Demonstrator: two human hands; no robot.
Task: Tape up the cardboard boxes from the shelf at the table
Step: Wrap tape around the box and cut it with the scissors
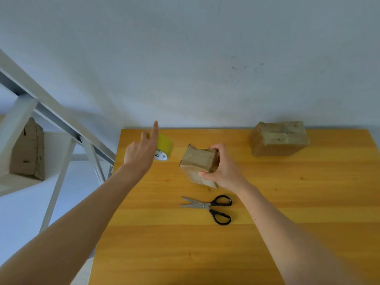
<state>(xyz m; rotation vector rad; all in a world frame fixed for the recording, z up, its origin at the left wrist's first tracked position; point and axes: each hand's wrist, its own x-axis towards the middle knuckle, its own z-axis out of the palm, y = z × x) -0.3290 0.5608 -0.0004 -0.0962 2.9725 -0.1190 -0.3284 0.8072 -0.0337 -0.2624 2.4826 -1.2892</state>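
fingers of the right hand curl over the top of a small cardboard box, with the thumb pressed against its near side, gripping it upright near the middle of a wooden table. the left hand reaches towards a yellow roll of tape near the table's far left corner; its index finger points straight up, and the hand hides the side of the roll, so it is unclear whether it touches or grips the roll. black-handled scissors lie with blades parted just in front of the small box, apart from it. a larger cardboard box sits near the far right corner, well apart from the hands, with what looks like a strip of tape across its top, so it seems already sealed. on a white shelf to the left, another cardboard box stands waiting. judging by this, the task is partly done: one box appears finished, the small box is in place but not yet taped, and at least one more box has yet to come to the table.
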